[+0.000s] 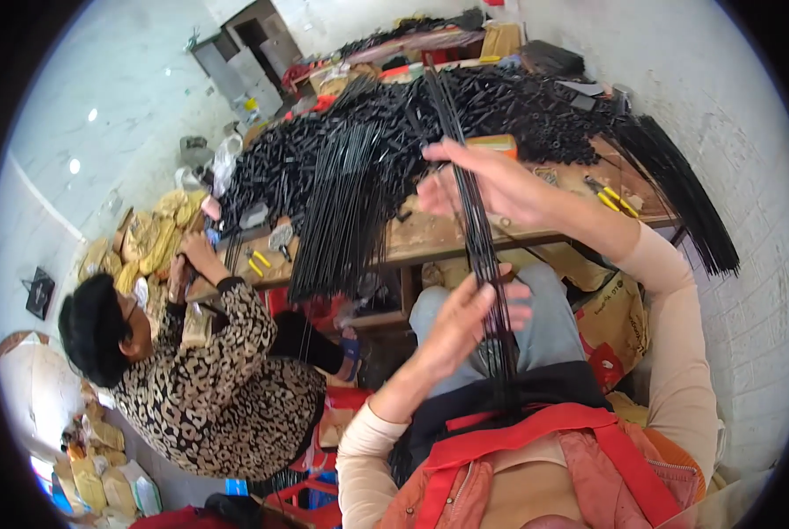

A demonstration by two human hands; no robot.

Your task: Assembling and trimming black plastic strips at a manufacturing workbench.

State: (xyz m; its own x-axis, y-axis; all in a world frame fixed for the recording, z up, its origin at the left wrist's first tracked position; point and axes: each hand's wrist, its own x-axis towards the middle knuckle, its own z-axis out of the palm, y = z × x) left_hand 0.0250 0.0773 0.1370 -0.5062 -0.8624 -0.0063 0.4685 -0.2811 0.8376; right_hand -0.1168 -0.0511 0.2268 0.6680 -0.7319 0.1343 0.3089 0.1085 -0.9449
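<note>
A long bundle of thin black rods [476,225] runs from the bench down toward my lap. My left hand [472,319] holds its lower part, thumb in front and fingers stretched behind. Higher up, my right hand [491,181] loosely cradles the same bundle, its fingers fairly straight and partly behind the rods. A wide fan of similar black rods [337,212] hangs over the bench edge left of my hands. Another bunch of black rods [677,194] overhangs on the right.
A heap of short black pieces [500,110] covers much of the wooden bench [430,242]. Yellow-handled pliers [612,196] lie at right, another yellow-handled tool [258,263] at left. A co-worker [218,379] in a patterned top sits at left near yellow-brown bags [152,236].
</note>
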